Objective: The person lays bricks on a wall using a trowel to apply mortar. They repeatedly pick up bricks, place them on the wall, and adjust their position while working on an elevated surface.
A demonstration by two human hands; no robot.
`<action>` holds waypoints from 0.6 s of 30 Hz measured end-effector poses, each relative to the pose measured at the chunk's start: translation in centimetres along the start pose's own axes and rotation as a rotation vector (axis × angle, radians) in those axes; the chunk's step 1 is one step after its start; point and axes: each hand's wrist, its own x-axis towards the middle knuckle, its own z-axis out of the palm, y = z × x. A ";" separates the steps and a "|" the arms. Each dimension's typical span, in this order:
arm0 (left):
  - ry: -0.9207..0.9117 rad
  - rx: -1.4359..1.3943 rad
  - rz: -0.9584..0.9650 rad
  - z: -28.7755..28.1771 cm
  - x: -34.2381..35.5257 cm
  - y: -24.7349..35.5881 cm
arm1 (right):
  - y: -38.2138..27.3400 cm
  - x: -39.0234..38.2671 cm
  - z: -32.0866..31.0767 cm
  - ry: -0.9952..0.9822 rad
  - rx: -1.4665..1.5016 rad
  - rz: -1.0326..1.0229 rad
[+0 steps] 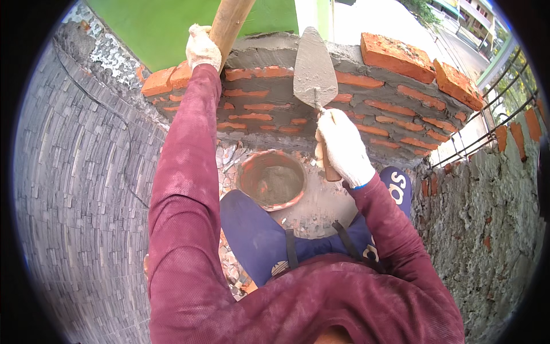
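Note:
My left hand [203, 47], in a pale work glove, grips a round wooden pole [232, 20] at the top of the view. My right hand [341, 146], also gloved, holds a trowel by its wooden handle, with the mortar-smeared blade [315, 71] pointing away from me over the face of a brick wall [258, 93] streaked with grey mortar. Two loose-looking orange bricks [395, 57] lie on the wall's top at the right. Below the wall, between my knees, a round bucket [270, 180] holds some grey mortar.
A green wall [143, 23] stands behind. At left is grey stone-patterned tiling [86, 200] with a cable across it. At right are a rough plastered wall [481, 229] and metal bars [470, 140], with a street beyond. Rubble [235, 163] lies on the ground.

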 end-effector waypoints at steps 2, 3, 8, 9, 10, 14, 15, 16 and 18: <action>0.032 0.092 -0.014 0.2 -2.2 2.2 | -0.2 -0.3 -0.6 -0.005 -0.342 -0.153; 0.049 0.165 0.043 -0.2 -2.2 2.3 | 0.8 0.4 -0.3 0.008 -0.441 -0.275; 0.145 0.297 0.104 -4.1 -4.3 -0.3 | 6.8 7.0 1.1 0.062 -0.762 -0.556; 0.194 0.285 0.109 -7.4 -5.6 -2.4 | 7.6 7.7 2.2 0.037 -0.743 -0.582; 0.116 0.229 0.233 -13.1 -7.0 -5.4 | 8.2 7.6 2.8 0.088 -0.726 -0.597; -0.171 0.309 0.029 -27.2 -22.0 -1.7 | 12.4 3.5 -3.5 0.233 -0.727 -0.247; -0.200 0.348 -0.028 -31.0 -25.0 0.3 | 12.8 2.1 -5.3 0.254 -0.706 -0.303; -0.123 0.595 -0.040 -36.0 -28.4 1.5 | 13.1 0.7 -6.4 0.211 -0.747 -0.234; 0.092 0.599 -0.241 -46.8 -38.1 1.4 | 13.3 -2.3 -5.2 0.044 -0.858 -0.368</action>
